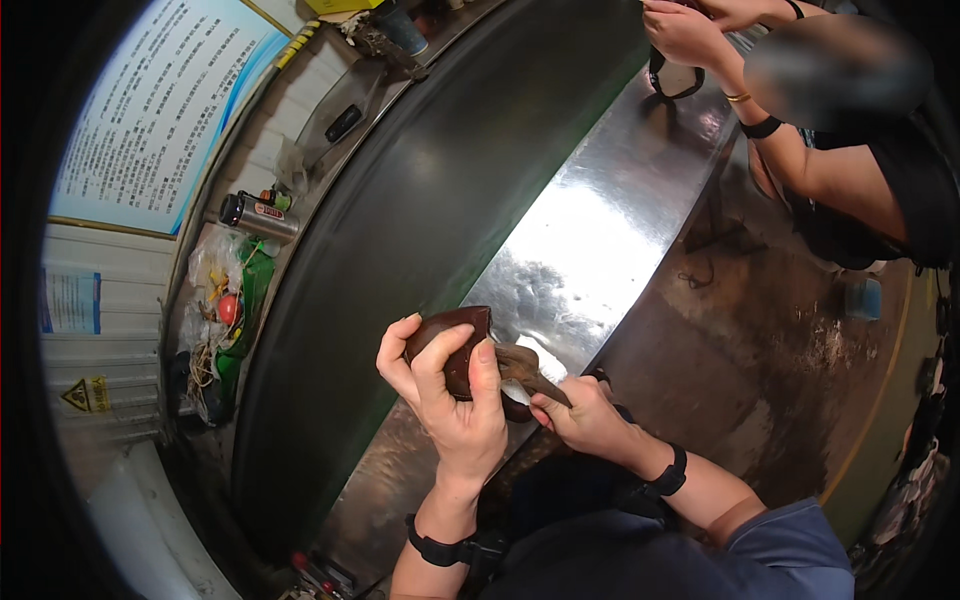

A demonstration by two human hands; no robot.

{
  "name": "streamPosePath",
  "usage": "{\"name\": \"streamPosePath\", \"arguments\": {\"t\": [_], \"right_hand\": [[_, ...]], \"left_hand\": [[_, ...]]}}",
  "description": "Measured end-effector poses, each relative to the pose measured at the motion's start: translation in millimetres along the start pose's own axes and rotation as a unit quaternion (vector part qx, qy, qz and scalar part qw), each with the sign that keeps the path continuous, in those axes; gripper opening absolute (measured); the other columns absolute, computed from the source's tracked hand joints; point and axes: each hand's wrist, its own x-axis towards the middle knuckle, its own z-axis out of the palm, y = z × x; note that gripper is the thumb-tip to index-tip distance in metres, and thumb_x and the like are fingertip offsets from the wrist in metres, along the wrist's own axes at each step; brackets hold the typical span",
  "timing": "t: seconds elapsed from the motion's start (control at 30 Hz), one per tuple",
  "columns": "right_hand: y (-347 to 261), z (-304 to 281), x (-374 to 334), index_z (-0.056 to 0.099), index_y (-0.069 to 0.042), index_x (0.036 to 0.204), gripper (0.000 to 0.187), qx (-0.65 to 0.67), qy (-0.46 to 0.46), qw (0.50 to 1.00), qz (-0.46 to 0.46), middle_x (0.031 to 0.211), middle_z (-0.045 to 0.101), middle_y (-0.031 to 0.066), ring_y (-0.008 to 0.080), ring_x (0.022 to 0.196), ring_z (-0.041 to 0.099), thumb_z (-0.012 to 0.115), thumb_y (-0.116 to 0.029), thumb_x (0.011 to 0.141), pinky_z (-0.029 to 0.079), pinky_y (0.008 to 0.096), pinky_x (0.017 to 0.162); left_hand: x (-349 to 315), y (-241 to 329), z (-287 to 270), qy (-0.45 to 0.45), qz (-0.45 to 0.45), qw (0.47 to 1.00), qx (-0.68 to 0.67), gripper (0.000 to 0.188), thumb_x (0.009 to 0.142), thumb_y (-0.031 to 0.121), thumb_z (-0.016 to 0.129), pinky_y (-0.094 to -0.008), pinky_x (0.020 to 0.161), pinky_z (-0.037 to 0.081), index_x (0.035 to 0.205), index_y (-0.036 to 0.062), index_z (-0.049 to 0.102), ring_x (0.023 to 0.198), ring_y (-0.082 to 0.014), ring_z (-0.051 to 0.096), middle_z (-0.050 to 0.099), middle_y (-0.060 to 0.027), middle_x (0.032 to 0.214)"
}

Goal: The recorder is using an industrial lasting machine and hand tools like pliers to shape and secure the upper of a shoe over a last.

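Observation:
My left hand (455,400) is wrapped round a dark brown, glossy thing (430,338) that looks like a leather shoe, above the metal ledge. In my right hand (590,418) is a brown, worn tool with a handle (545,384), its wider end against the shoe's opening. The tool's exact kind I cannot make out. Something white (535,355) shows beside the tool, partly hidden by it. My left fingers cover much of the shoe.
A dark conveyor belt (400,220) runs beside the shiny metal ledge (560,240). Across at the upper right, a co-worker's hands (690,35) hold a dark strapped item. A thermos (258,216) and plastic bags (215,265) lie on the left shelf. A blue container (862,299) stands on the floor.

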Motion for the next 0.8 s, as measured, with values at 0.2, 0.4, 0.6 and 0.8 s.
{"name": "streamPosePath", "arguments": {"t": [0.2,0.4,0.6,0.8], "right_hand": [[5,-2,-3,0.062,0.001,0.095,0.016,0.006,-0.01,1.0,0.001,0.065,0.062,0.0065,0.0156,0.055,0.057,0.06,-0.012,0.103,0.046,0.0317,0.054],[8,4,-6,0.063,0.001,0.094,0.016,0.01,-0.005,1.0,0.006,0.065,0.063,0.0075,0.0176,0.057,0.06,0.061,-0.013,0.103,0.046,0.0325,0.055],[-16,8,-9,0.062,0.005,0.11,0.024,-0.132,-0.02,0.991,-0.026,0.082,0.067,0.0224,0.0445,0.076,0.066,0.07,-0.012,0.096,0.052,0.0442,0.065],[-35,-8,-5,0.064,0.003,0.106,0.031,-0.254,0.079,0.953,-0.146,0.088,0.063,0.015,0.0336,0.079,0.064,0.076,-0.019,0.088,0.052,0.0421,0.061]], "left_hand": [[-3,7,4,0.026,-0.041,0.992,-0.117,0.03,0.091,0.002,0.07,-0.039,0.1,0.045,0.119,0.0049,0.059,0.123,-0.0274,0.046,0.038,-0.0176,0.14],[7,22,2,0.036,-0.134,0.984,-0.11,0.033,0.099,0.012,0.061,-0.0344,0.101,0.044,0.129,-0.0007,0.059,0.119,-0.0217,0.052,0.044,-0.0136,0.138],[11,-1,-10,0.029,-0.043,0.999,-0.006,0.032,0.093,0.008,0.064,-0.0365,0.094,0.049,0.124,0.0006,0.06,0.112,-0.0255,0.053,0.046,-0.0162,0.129],[0,6,-9,0.035,-0.009,0.999,0.022,0.03,0.096,0.007,0.058,-0.0376,0.098,0.047,0.125,-0.0009,0.057,0.116,-0.0282,0.052,0.046,-0.0174,0.131]]}}
